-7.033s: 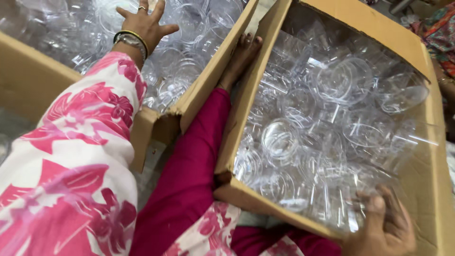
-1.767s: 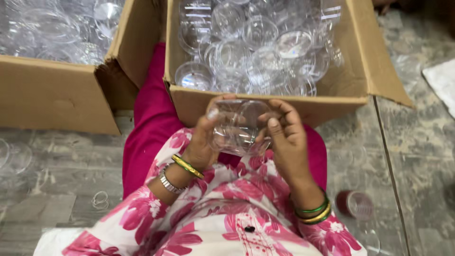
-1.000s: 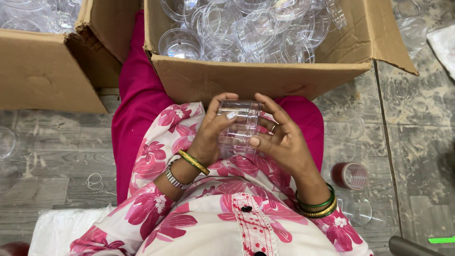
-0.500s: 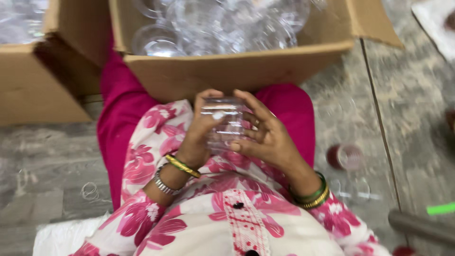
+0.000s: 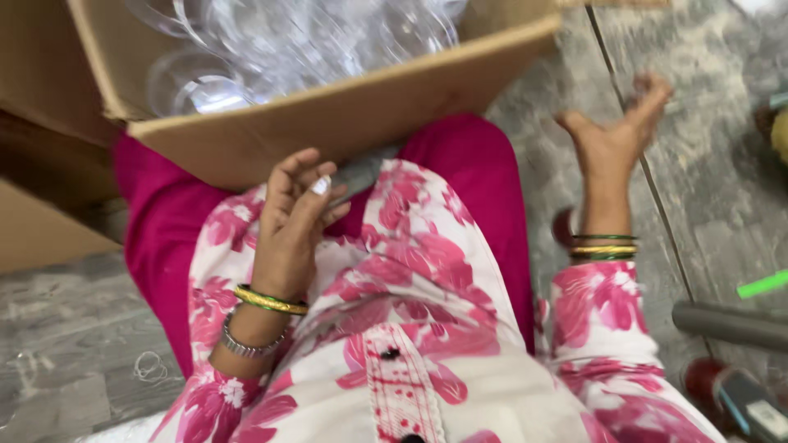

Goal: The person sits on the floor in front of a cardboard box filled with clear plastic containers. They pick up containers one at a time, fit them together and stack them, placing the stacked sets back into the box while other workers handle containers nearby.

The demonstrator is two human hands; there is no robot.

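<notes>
My left hand hovers over my lap with its fingers loosely spread; nothing is in it, and a small white spot shows at one fingertip. My right hand is stretched out to the right over the grey floor, fingers apart, with nothing visibly in it. The clear plastic jar from a moment ago is not in view. In front of my knees stands a cardboard box full of clear plastic containers. I wear pink floral clothing, and bangles sit on both wrists.
A second cardboard box stands at the left. On the floor to the right lie a grey pipe, a green stick and a red-capped object. A dark red lid lies by my right wrist, and a clear ring lies at lower left.
Both hands held a clear jar over my lap; now they have parted. The right hand has swung out to the right, the jar is gone from view, and the view has tilted.
</notes>
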